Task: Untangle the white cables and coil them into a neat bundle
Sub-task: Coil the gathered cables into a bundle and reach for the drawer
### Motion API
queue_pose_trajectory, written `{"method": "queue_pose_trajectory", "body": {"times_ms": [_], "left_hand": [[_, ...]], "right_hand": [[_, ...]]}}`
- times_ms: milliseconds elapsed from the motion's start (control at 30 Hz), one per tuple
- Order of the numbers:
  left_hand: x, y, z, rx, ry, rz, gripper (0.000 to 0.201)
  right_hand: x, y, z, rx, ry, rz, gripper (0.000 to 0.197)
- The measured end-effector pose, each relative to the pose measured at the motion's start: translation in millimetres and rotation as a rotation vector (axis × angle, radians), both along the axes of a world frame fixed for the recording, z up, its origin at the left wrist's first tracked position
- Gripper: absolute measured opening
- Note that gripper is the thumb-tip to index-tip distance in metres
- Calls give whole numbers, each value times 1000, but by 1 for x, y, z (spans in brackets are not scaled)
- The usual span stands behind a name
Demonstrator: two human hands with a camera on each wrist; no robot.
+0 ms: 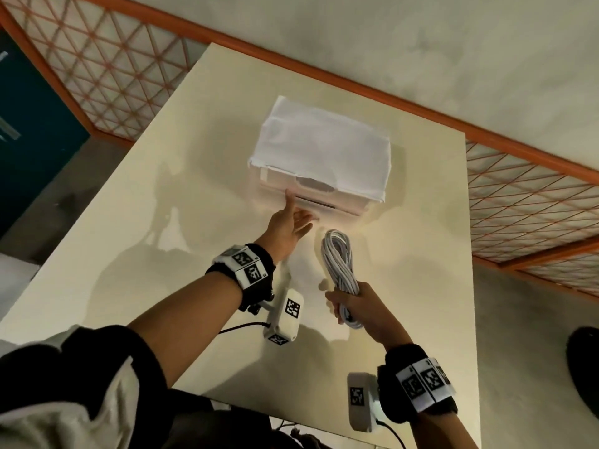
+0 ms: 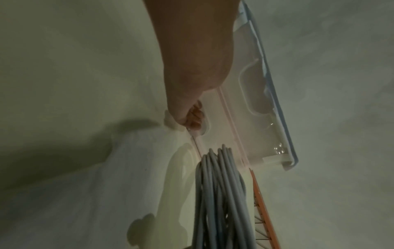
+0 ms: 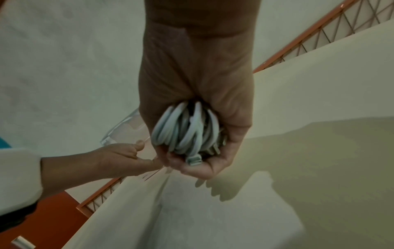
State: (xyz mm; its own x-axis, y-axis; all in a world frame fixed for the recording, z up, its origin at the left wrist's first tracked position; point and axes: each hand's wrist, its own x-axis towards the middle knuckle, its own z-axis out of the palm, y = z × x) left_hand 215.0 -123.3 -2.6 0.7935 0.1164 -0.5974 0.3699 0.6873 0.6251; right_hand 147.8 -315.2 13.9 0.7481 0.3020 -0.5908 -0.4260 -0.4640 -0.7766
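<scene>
Cables (image 1: 337, 260): white, wound into one long multi-strand coil; held above the table, free end of the loop pointing toward the bin, well clear of the surface in the head view. Same coil in the left wrist view (image 2: 219, 193), loop top close to the bin's lower front edge; touching or not, cannot tell.
Right hand (image 1: 356, 306): fingers and thumb curled round the near end of the coil, gripping the strands together. In the right wrist view (image 3: 198, 134), strand ends bunched in the palm, one flat connector tip showing near the fingertips.
Left hand (image 1: 290, 226): extended to the bin's lower front edge, near its left corner; fingers loosely spread in the head view, index tip at the edge. In the left wrist view (image 2: 189, 107), fingertips bent against the bin's base, nothing held. In the right wrist view (image 3: 125, 160), thumb raised, fingers against the clear plastic.
Bin (image 1: 321, 192): clear plastic, handle recess in the front face, standing on the far half of the table.
Cloth (image 1: 324, 144): white, draped over the bin top, hanging partway down the front.
Table (image 1: 129, 254): cream, glossy, with shadows of both arms.
</scene>
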Motion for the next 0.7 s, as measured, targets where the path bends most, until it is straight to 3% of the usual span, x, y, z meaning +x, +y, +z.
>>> {"method": "queue_pose_trajectory", "body": {"times_ms": [200, 400, 700], "left_hand": [[-4, 3, -9, 38, 0, 23, 43], [-28, 1, -9, 46, 18, 0, 38], [-77, 3, -14, 62, 6, -97, 38]], "right_hand": [[-5, -4, -1, 11, 28, 59, 26], [-1, -2, 29, 12, -37, 173, 19], [67, 42, 62, -221, -212, 410, 15]]}}
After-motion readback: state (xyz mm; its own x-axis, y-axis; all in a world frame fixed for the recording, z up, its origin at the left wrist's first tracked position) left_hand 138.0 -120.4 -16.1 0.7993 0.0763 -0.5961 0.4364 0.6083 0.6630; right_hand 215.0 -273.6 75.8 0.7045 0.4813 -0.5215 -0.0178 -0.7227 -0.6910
